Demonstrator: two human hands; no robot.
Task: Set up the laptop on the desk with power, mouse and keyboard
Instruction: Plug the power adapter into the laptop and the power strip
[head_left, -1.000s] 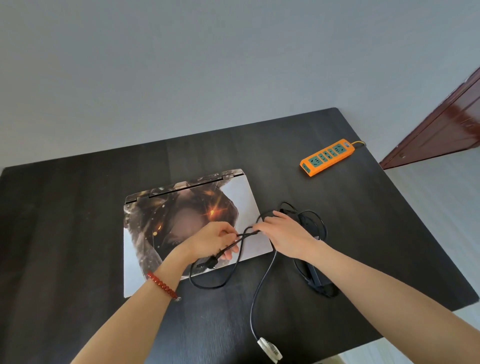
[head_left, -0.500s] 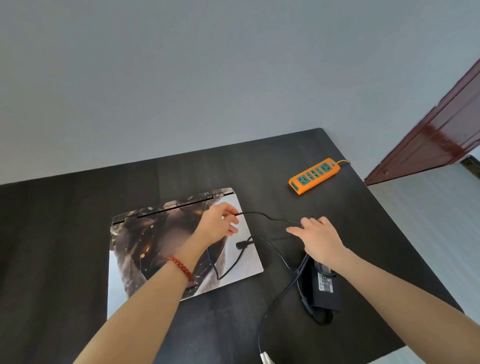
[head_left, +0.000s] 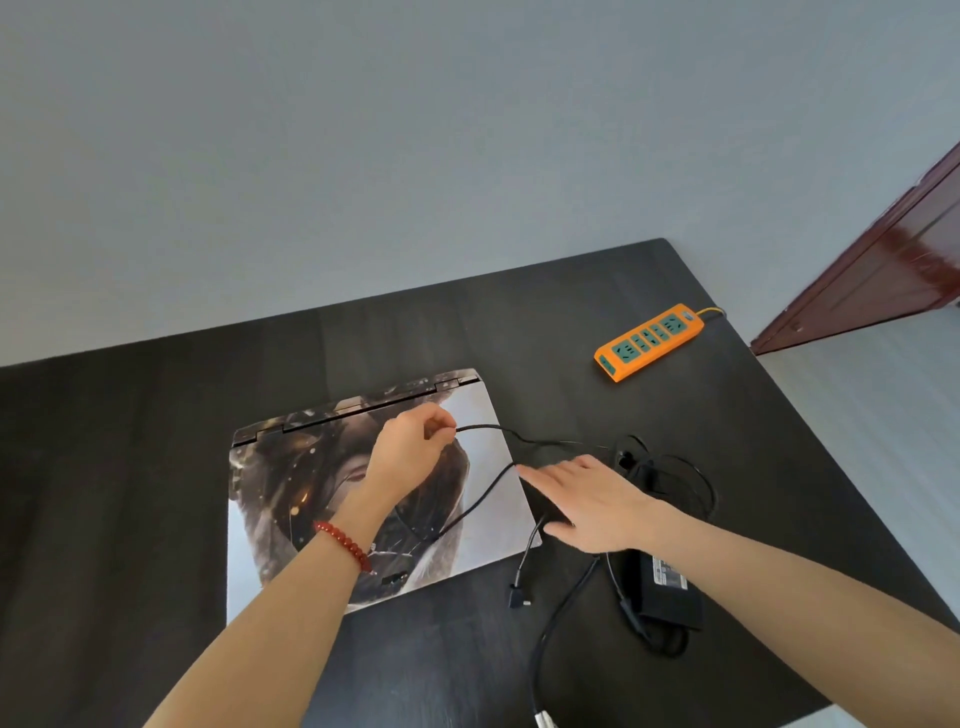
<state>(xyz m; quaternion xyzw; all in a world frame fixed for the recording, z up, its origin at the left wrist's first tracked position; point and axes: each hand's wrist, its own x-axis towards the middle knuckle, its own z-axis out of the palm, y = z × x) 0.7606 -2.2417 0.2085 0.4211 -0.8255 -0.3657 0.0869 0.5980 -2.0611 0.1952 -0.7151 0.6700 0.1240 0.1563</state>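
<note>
A closed laptop (head_left: 363, 493), its lid covered in a dark printed picture, lies flat on the black desk (head_left: 130, 467) with its hinge edge on the far side. Above the laptop's far right corner the left hand (head_left: 410, 447) pinches the thin black charger cable (head_left: 488, 428) between thumb and fingers, a red bead bracelet (head_left: 343, 543) on its wrist. From that pinch the cable runs right, off the laptop's edge, to a loose tangle of loops on the desk. Just off the laptop's right edge the right hand (head_left: 592, 504) hovers palm down with fingers straight and slightly spread, over another strand of the cable; whether it touches the strand I cannot tell. The cable's angled plug (head_left: 519, 597) lies on the desk near the laptop's near right corner. The black power brick (head_left: 667, 587) sits to the right of the laptop, partly under the right wrist. An orange power strip (head_left: 649, 343) lies beyond the laptop's far right corner, well apart from it.
</note>
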